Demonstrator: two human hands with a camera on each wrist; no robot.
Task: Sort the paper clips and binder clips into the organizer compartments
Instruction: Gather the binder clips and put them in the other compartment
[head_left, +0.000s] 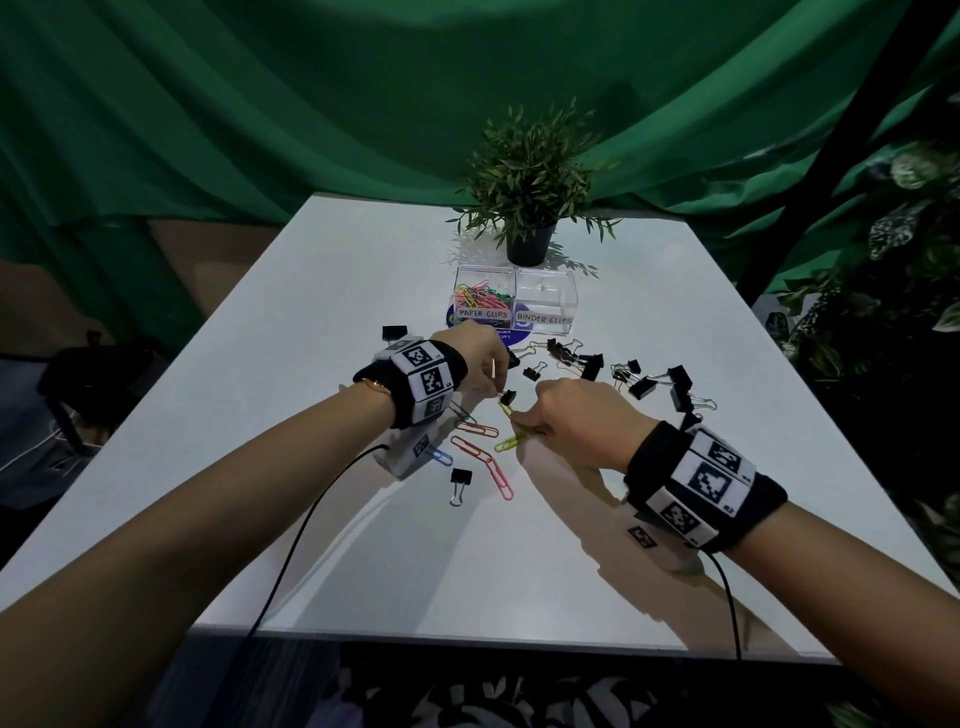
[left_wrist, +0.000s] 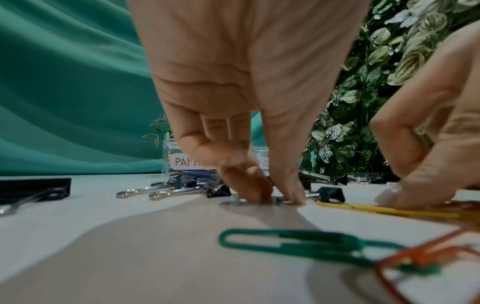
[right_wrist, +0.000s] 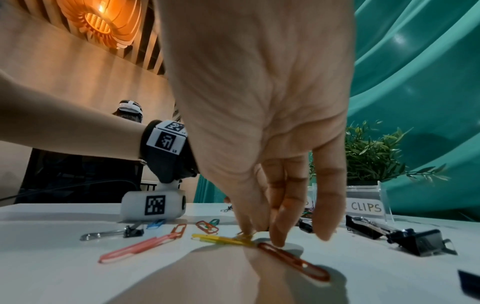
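A clear two-part organizer (head_left: 545, 318) stands mid-table; the part labelled PAPER CLIPS holds several coloured clips, and the one labelled BINDER CLIPS looks empty. My left hand (head_left: 496, 392) pinches the silver handle of a small black binder clip (head_left: 508, 397) that lies on the table; the left wrist view shows the fingertips (left_wrist: 259, 195) on the handle and the black body (left_wrist: 331, 194) beyond. My right hand (head_left: 524, 423) pinches a yellow paper clip (head_left: 508, 442) against the table, its thumb and fingers closed on the clip (right_wrist: 221, 239).
Loose red (head_left: 475, 428), pink (head_left: 498, 478), blue (head_left: 441, 457) and green (left_wrist: 298, 244) paper clips lie between my wrists. Several black binder clips (head_left: 644, 384) are scattered to the right, one (head_left: 460, 480) nearer me, one (head_left: 393, 332) at the left. A potted plant (head_left: 530, 208) stands behind the organizer.
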